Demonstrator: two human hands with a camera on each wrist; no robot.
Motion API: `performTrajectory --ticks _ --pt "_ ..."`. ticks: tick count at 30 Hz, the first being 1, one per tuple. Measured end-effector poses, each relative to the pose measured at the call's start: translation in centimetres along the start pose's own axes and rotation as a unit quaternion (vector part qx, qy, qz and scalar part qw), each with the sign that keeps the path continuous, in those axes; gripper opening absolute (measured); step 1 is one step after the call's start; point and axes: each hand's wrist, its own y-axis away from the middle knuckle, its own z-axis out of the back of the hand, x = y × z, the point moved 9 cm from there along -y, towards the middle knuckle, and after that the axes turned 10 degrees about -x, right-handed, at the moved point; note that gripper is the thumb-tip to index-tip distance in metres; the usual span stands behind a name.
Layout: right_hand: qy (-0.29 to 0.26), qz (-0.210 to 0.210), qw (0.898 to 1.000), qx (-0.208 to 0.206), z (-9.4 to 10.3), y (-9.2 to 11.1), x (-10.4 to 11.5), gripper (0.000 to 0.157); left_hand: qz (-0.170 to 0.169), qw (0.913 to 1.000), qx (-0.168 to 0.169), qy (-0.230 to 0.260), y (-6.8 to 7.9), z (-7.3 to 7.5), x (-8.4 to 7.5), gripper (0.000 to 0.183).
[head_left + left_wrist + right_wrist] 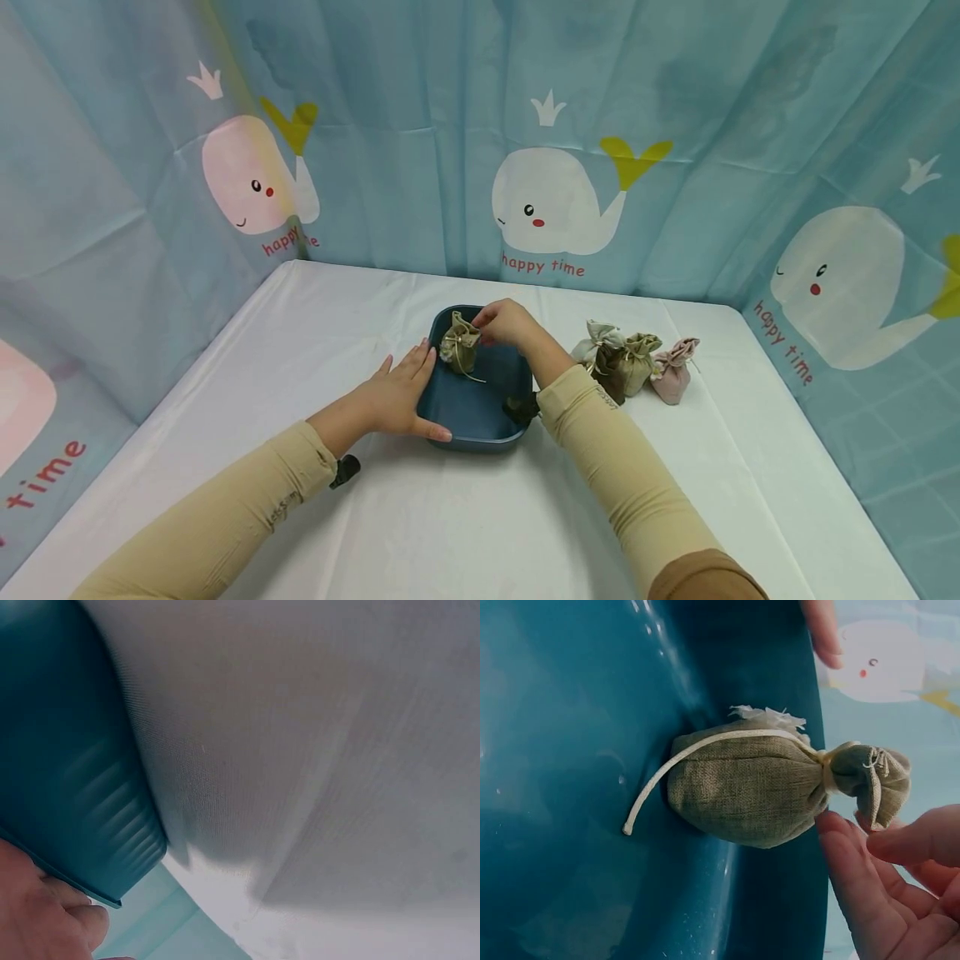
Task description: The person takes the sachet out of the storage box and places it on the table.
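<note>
A small olive-brown cloth drawstring pouch (461,348) stands in a dark blue plastic basin (480,412), near its far left wall. My right hand (510,325) reaches over the far right rim and pinches the edge of the pouch's gathered top; in the right wrist view the thumb and fingertips meet at that ruffle. A pale cord hangs from the neck of the pouch (742,787), with a white frayed tuft beside it. My left hand (393,396) rests against the basin's left side, fingers extended along the rim and thumb at the near left corner.
Right of the basin, several more pouches stand close together on the white-covered table: a pale one (600,337), a dark brown one (611,375), an olive one (639,362) and a pink one (672,379). A blue whale-print curtain (420,192) surrounds the table.
</note>
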Motion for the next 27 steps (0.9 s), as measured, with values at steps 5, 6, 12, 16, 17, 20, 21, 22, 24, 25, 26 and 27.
performTrajectory --ticks 5,6,12,16,17,20,21,22,24,25,26,27 --pt "-0.026 -0.007 1.000 0.015 -0.6 0.0 -0.1 0.023 -0.002 1.0000 0.001 0.000 0.1 0.2 -0.1 0.133" --pt "-0.030 -0.008 0.999 0.015 -0.7 0.0 -0.1 0.023 -0.003 1.0000 0.000 -0.001 0.1 0.2 -0.2 0.134" --pt "-0.017 0.009 1.000 0.016 -0.9 -0.2 0.2 0.026 -0.006 1.0000 -0.004 -0.007 -0.1 0.1 0.0 0.134" --pt "0.013 0.036 0.999 0.007 -0.9 -0.5 0.6 0.024 -0.003 1.0000 0.000 -0.005 -0.1 0.0 0.0 0.134" --pt "0.023 0.043 0.999 0.003 -1.0 -0.6 0.7 0.023 -0.002 1.0000 0.002 -0.005 -0.1 0.0 0.0 0.134" --pt "0.057 0.054 0.997 -0.009 -1.0 -0.8 0.9 0.018 -0.002 1.0000 0.005 -0.001 0.0 0.1 -0.1 0.134" --pt "0.072 0.059 0.995 -0.015 -1.0 -0.8 1.0 0.016 -0.002 1.0000 0.006 -0.001 0.0 0.1 -0.1 0.134" --pt "0.087 0.065 0.994 -0.020 -1.0 -0.8 1.1 0.015 -0.002 1.0000 0.007 -0.002 0.1 0.2 -0.1 0.134" --pt "0.104 0.074 0.991 -0.033 -1.0 -0.8 1.3 0.012 -0.004 1.0000 0.006 0.001 0.1 0.2 -0.2 0.134" --pt "0.111 0.079 0.990 -0.040 -0.9 -0.8 1.5 0.011 -0.004 1.0000 0.007 0.002 0.1 0.3 -0.2 0.134" --pt "0.113 0.083 0.989 -0.045 -0.8 -0.7 1.6 0.011 -0.003 1.0000 0.008 0.000 0.1 0.3 -0.2 0.133" --pt "0.112 0.086 0.989 -0.049 -0.7 -0.7 1.8 0.011 -0.003 1.0000 0.008 -0.001 0.1 0.3 -0.2 0.133"
